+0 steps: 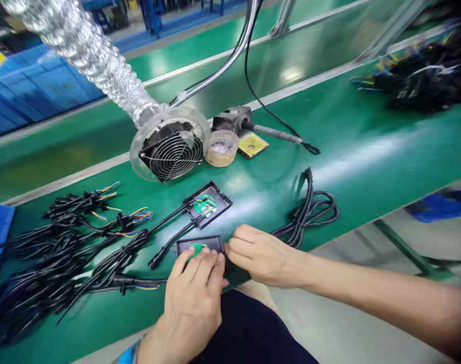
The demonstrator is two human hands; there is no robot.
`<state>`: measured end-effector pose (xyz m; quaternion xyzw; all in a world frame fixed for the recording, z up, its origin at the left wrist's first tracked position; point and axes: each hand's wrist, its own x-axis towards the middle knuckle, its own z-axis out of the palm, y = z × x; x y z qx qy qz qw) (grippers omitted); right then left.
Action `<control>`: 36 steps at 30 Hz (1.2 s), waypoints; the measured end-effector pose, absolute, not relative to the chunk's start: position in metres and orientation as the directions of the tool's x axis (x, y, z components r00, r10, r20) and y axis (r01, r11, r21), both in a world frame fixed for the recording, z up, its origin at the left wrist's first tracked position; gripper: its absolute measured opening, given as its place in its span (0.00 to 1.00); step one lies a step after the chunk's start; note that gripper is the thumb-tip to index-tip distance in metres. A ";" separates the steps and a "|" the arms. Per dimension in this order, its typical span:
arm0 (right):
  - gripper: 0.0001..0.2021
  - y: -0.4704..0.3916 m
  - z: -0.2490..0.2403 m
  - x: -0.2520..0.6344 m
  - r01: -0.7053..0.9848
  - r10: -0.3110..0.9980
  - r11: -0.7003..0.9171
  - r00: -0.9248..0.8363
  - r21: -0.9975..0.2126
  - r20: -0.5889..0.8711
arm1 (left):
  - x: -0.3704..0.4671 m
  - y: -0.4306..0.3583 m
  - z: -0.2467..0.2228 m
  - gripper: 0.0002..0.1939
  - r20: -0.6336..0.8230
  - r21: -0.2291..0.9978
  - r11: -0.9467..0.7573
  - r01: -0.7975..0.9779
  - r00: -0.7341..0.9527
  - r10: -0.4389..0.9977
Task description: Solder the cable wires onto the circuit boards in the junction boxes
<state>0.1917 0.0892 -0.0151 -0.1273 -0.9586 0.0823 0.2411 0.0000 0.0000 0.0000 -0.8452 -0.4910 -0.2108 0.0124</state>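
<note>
My left fingers (pixel 204 264) bend over the circuit board (pixel 197 248) in the black case (pixel 214 243) on the surface (pixel 257 202); my right fingers (pixel 238 248) curl at its edge. I can't tell what either grips; this close handling seems to want steadiness.

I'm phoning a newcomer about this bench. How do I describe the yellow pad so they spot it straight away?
Find the silvery duct ending in a round fan hood over the green bench. Just right of the hood sits a round tub, then the yellow pad. Unlike the tub and the dark block beside it, the pad is flat and square.
</note>
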 end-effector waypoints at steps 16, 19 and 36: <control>0.08 0.065 0.018 0.141 0.223 0.588 0.752 -0.651 -0.620 0.480 | -0.077 -0.009 0.032 0.09 0.201 0.414 -0.371 0.831 0.314 0.928; 0.05 0.065 0.005 0.124 0.240 0.607 0.727 -0.662 -0.643 0.439 | -0.080 -0.006 0.028 0.09 0.171 0.440 -0.368 0.819 0.326 0.930; 0.10 0.066 -0.010 0.117 0.295 0.611 0.758 -0.634 -0.582 0.474 | -0.076 0.005 0.017 0.03 0.335 0.237 -0.389 0.890 0.301 0.893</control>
